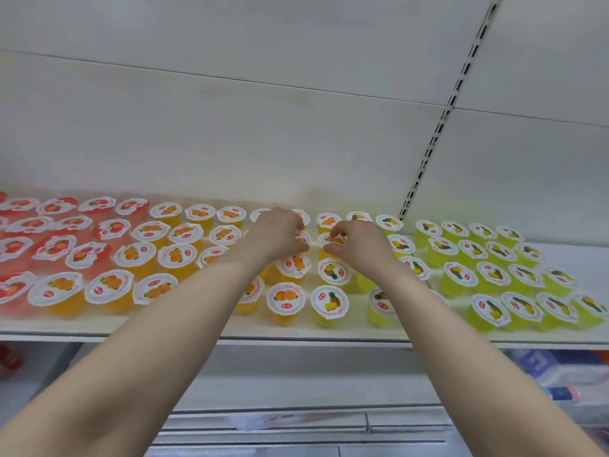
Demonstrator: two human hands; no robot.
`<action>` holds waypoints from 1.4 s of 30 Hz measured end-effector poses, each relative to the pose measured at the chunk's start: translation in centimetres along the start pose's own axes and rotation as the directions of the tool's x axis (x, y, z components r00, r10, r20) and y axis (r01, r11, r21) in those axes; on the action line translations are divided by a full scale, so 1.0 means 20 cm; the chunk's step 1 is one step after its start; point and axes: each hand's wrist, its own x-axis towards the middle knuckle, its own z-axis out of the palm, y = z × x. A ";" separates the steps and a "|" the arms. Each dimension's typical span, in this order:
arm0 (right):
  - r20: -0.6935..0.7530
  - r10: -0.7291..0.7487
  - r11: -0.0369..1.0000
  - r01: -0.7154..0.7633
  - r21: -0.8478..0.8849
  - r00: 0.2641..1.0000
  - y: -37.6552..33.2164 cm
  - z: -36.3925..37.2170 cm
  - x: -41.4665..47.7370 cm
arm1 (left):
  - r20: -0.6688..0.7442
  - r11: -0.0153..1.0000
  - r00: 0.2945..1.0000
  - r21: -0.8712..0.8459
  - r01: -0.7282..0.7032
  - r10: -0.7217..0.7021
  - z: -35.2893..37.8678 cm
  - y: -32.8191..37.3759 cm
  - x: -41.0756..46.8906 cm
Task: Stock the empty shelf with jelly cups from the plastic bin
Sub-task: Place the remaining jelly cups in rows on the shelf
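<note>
Reaching side by side, left hand (276, 235) grips one orange jelly cup (302, 239), right hand (360, 241) pinches the neighbouring cup (333, 240).

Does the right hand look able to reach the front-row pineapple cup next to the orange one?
Probably yes: the pineapple cup stands at the front edge of the shelf, lid uncovered, nearer the person than the right hand.

- Left hand (276, 235) smothers an orange cup (301, 238), grip unreadable.
- Right hand (357, 244) pinches the neighbouring cup (330, 240), its sides mostly hidden.
- Red cups (10, 288) clipped by the left edge.
- Lower packages (560, 367): all blur.
</note>
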 end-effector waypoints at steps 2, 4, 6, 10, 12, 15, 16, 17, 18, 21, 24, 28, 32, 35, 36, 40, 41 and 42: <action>-0.003 -0.006 1.000 0.006 0.002 1.000 0.00 0.00 0.00 | -0.011 1.000 1.000 -0.029 0.002 -0.002 0.01 -0.01 0.00; -0.018 -0.019 1.000 0.019 0.011 1.000 0.01 0.00 -0.02 | -0.017 0.999 1.000 -0.045 -0.005 0.004 0.01 -0.02 -0.01; -0.038 -0.029 0.998 0.031 0.051 0.999 0.02 -0.02 -0.06 | -0.045 0.999 0.999 -0.045 -0.022 0.020 -0.02 -0.05 -0.03; 0.020 -0.021 0.994 0.019 0.110 1.000 0.01 -0.07 -0.17 | -0.011 0.991 0.993 -0.071 -0.116 0.116 -0.08 -0.10 -0.11; 0.072 -0.007 0.996 0.000 0.094 0.997 -0.03 -0.07 -0.24 | 0.061 0.986 0.986 -0.067 -0.154 0.158 -0.10 -0.10 -0.16; 0.081 0.010 1.000 -0.011 0.016 0.997 -0.07 -0.05 -0.28 | 0.109 0.981 0.975 -0.034 -0.192 0.195 -0.09 -0.06 -0.21; 0.076 0.020 1.000 -0.020 0.001 0.997 -0.08 -0.04 -0.28 | 0.108 0.980 0.974 -0.023 -0.200 0.201 -0.08 -0.05 -0.22; 0.072 0.029 1.000 -0.028 -0.010 0.997 -0.08 -0.04 -0.27 | 0.101 0.979 0.974 -0.016 -0.203 0.203 -0.08 -0.04 -0.22; 0.069 0.034 0.999 -0.032 -0.021 0.997 -0.09 -0.04 -0.27 | 0.092 0.980 0.975 -0.012 -0.201 0.201 -0.07 -0.04 -0.23; 0.071 0.038 0.999 -0.036 -0.030 0.997 -0.09 -0.04 -0.28 | 0.070 0.982 0.980 -0.010 -0.186 0.186 -0.07 -0.04 -0.26; 0.015 0.013 0.999 -0.014 0.038 1.000 -0.08 -0.03 -0.31 | 0.023 0.983 0.983 -0.034 -0.183 0.183 -0.08 -0.05 -0.32; -0.151 -0.057 0.984 0.082 0.159 0.987 -0.05 -0.01 -0.44 | -0.008 0.968 0.972 -0.088 -0.235 0.235 -0.10 -0.08 -0.46; -0.216 -0.111 0.986 0.135 0.099 0.970 -0.07 0.04 -0.60 | 0.026 0.948 0.949 0.024 -0.316 0.316 -0.08 -0.10 -0.59; -0.159 -0.134 0.991 0.128 -0.049 0.978 -0.09 0.06 -0.65 | 0.002 0.932 0.939 0.121 -0.340 0.343 -0.05 -0.10 -0.62; -0.142 -0.137 0.989 0.127 -0.080 0.980 -0.09 0.07 -0.65 | -0.011 0.930 0.938 0.134 -0.342 0.346 -0.04 -0.10 -0.62; -0.148 -0.137 0.986 0.120 -0.116 0.979 -0.08 0.06 -0.64 | -0.033 0.939 0.946 0.135 -0.316 0.323 0.00 -0.08 -0.62; -0.151 -0.134 0.986 0.116 -0.120 0.979 -0.07 0.06 -0.64 | -0.037 0.948 0.951 0.106 -0.302 0.307 0.01 -0.08 -0.63; -0.153 -0.131 0.986 0.112 -0.125 0.980 -0.06 0.06 -0.65 | -0.043 0.954 0.955 0.076 -0.289 0.293 0.02 -0.07 -0.63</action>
